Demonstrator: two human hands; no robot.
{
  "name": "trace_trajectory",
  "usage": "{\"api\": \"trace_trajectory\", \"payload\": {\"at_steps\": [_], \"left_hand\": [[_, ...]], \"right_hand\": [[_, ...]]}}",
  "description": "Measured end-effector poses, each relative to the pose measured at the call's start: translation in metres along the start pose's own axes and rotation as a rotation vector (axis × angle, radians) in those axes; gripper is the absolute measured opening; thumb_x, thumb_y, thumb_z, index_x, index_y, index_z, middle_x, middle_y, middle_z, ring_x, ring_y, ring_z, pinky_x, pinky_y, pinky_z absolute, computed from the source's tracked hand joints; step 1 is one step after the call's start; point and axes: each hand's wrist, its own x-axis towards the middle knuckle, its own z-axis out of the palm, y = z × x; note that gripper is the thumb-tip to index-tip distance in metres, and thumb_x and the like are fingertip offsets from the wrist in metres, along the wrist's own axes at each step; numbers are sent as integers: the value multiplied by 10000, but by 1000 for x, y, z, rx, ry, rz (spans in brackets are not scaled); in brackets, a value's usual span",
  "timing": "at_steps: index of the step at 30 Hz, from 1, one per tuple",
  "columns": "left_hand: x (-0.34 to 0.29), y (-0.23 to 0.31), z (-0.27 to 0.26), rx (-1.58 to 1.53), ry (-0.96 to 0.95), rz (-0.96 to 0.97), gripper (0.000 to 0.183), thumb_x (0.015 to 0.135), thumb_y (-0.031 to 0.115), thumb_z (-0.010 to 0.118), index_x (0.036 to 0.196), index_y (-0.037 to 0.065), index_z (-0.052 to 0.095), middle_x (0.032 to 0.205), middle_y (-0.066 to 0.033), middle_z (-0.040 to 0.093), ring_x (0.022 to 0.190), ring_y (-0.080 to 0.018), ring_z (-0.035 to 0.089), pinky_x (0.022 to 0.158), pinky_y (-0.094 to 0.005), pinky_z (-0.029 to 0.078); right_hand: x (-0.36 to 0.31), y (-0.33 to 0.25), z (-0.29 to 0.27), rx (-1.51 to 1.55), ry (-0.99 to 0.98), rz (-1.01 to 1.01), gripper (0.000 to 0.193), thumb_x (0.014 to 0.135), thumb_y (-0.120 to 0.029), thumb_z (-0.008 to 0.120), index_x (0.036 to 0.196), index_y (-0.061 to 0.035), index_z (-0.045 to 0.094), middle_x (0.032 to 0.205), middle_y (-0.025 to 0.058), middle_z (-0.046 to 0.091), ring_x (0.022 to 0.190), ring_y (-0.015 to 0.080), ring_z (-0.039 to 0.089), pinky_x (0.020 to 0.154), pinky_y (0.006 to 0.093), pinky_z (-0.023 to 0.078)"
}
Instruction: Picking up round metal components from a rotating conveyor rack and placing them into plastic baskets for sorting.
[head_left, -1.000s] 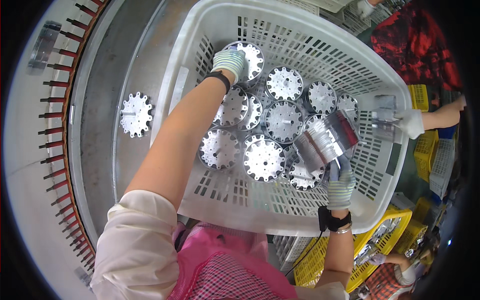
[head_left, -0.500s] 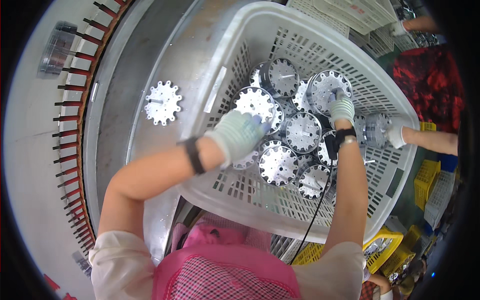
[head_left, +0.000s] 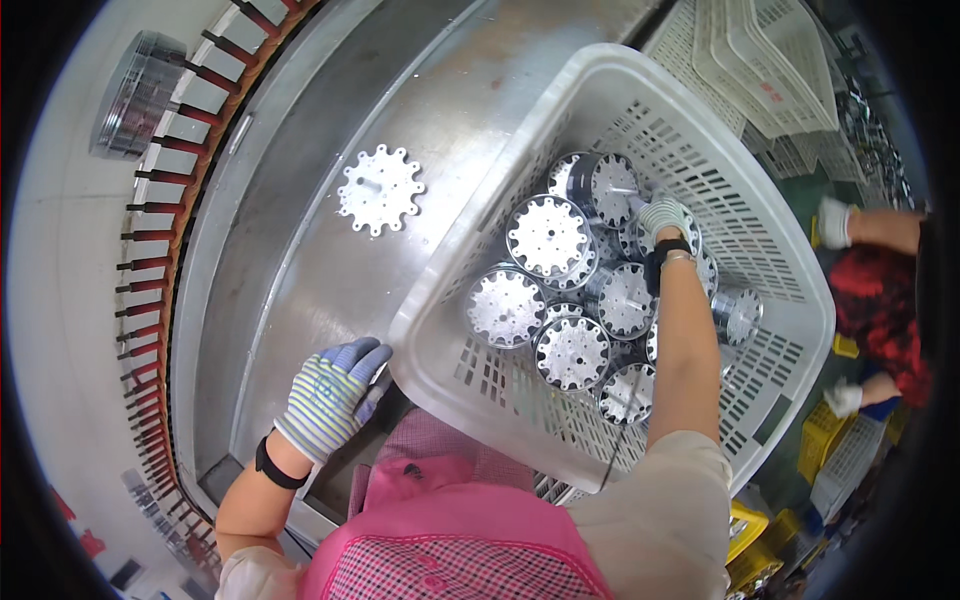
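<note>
"Two gloved hands are at work around a white slotted basket (head_left: 420, 345), seen from the head camera. Where is the right one?"

"Inside the basket. The right hand (head_left: 665, 218) reaches among piled silver drums (head_left: 548, 236), toward the basket's far side. Its fingers are largely hidden, so whether they pinch anything cannot be told."

"And the left?"

"Outside, just beside the basket's near left corner. The left hand (head_left: 328, 392) has its back turned up, fingers side by side, thumb apart from them, and nothing seen in its grasp."

"What surrounds them?"

"Left of the basket, a toothed plate (head_left: 395, 205) with a short shaft lies flat on a metal bench (head_left: 310, 290). Beyond the bench, farther from the basket, runs a row of red-sleeved pegs (head_left: 165, 177), with another drum (head_left: 140, 95) at its upper stretch. Right of the basket are a co-worker's gloved hands (head_left: 834, 222)."

"How far along is it?"

"By the look of it, well under way: many drums sit piled in the basket, some upright, some tipped. The plate on the bench remains outside. How many pieces are left cannot be judged."
</note>
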Motion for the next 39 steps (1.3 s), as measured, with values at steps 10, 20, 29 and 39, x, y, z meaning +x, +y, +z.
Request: {"api": "trace_trajectory", "payload": {"at_steps": [10, 20, 29, 39], "left_hand": [[-36, -26, 4, 20, 47, -244, 358, 747, 173, 610, 1080, 54, 555, 1028, -151, 579, 894, -331, 574, 764, -398, 473], [-49, -49, 9, -70, 28, -326, 349, 772, 174, 588, 1100, 65, 537, 1055, -147, 573, 902, -335, 570, 771, -409, 465], [-58, -103, 5, -224, 104, -396, 400, 837, 265, 536, 1175, 56, 486, 1086, -177, 557, 946, -356, 557, 812, -417, 461], [-82, -215, -49, -497, 1033, -573, 438, 846, 97, 522, 1272, 47, 435, 1016, -87, 577, 828, -144, 544, 773, -269, 460]], "right_hand": [[38, -65, 58, -23, 194, 244, 391, 843, -342, 452, 947, -38, 675, 998, 213, 629, 980, 328, 604, 821, 436, 480], [62, -103, 64, -55, 137, -254, 408, 821, -338, 445, 1009, -16, 611, 1026, 233, 594, 975, 399, 556, 861, 445, 431], [41, -45, 87, -126, 169, -191, 458, 861, -227, 460, 1284, -55, 442, 1263, 186, 499, 1220, 313, 419, 1041, 353, 289], [-146, -157, 5, 557, 367, -511, 403, 851, -148, 531, 1196, 53, 472, 1133, 207, 547, 990, 316, 548, 876, 389, 434]]}}
